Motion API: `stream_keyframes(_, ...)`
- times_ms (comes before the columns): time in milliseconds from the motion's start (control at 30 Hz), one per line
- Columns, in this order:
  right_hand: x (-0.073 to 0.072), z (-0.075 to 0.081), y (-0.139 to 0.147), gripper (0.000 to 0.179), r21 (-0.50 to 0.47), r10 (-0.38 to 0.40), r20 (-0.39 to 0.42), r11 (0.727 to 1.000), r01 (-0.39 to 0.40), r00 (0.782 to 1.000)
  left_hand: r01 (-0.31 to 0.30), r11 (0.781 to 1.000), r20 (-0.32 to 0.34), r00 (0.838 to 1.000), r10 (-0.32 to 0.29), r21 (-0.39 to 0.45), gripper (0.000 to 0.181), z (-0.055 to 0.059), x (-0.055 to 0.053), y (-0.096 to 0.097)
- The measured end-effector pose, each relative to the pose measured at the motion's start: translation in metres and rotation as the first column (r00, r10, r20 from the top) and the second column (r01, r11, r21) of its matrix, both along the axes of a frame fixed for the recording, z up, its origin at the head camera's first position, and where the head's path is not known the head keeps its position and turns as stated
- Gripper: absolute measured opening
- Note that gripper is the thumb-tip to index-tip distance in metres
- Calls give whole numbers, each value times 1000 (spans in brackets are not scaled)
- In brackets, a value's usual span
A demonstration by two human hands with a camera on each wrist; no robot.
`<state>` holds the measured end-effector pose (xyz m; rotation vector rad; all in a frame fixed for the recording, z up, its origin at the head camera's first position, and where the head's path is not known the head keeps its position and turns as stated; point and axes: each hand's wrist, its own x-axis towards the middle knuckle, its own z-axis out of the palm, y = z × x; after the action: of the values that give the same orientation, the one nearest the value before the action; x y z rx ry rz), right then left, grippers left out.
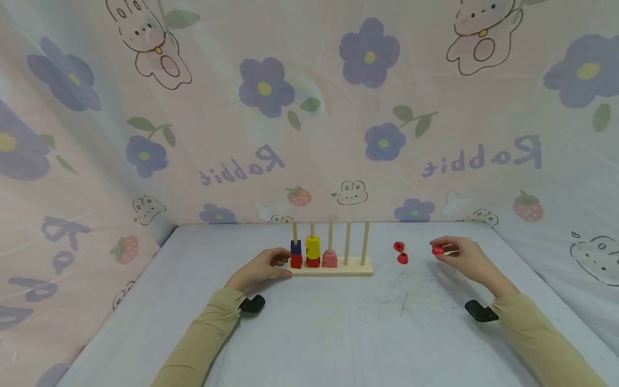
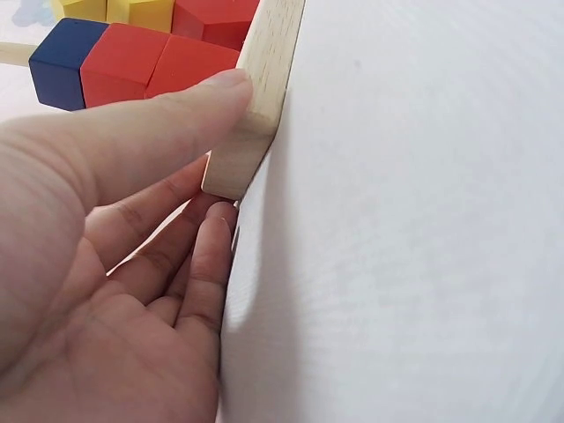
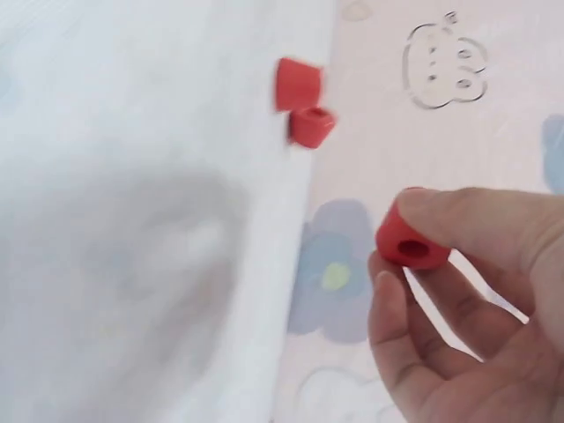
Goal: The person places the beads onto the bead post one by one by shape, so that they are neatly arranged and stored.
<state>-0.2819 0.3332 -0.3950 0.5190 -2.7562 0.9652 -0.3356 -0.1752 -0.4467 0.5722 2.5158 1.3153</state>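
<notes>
A wooden peg stand (image 1: 333,272) sits on the table, and my left hand (image 1: 263,266) grips its left end. In the left wrist view the thumb (image 2: 167,132) lies along one side of the base (image 2: 264,79), the fingers on the other. The leftmost peg bears red blocks under a dark blue block (image 1: 296,246); beside it, yellow blocks (image 1: 312,246) top a red one. A pinkish-red block (image 1: 330,259) is on the middle peg. Off to the right, my right hand (image 1: 461,257) pinches a red block with a hole (image 3: 412,236) between thumb and fingers, above the table.
Two loose red blocks (image 1: 402,258) lie close together between the stand and my right hand. Two bare pegs (image 1: 365,242) rise from the stand's right side. Behind the white table (image 1: 329,333) hangs a curtain (image 1: 319,140) with flowers and rabbits.
</notes>
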Motion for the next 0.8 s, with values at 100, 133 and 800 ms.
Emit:
stream_keyframes(100,-2,12,-14,32,-43,1,-52,999,-3,999,6,1000,3,1000,-6,7,60,-1,0,-1)
stream_keyframes(133,-3,16,-20,32,-63,-1,-72,998,-4,997,7,1000,3,1000,-7,10,60,-1,0,-1)
stream_keyframes(800,-16,51,-138,38,-652,91,-176,736,-185,980,33,999,-28,999,-33,26,56,0,-1,-1)
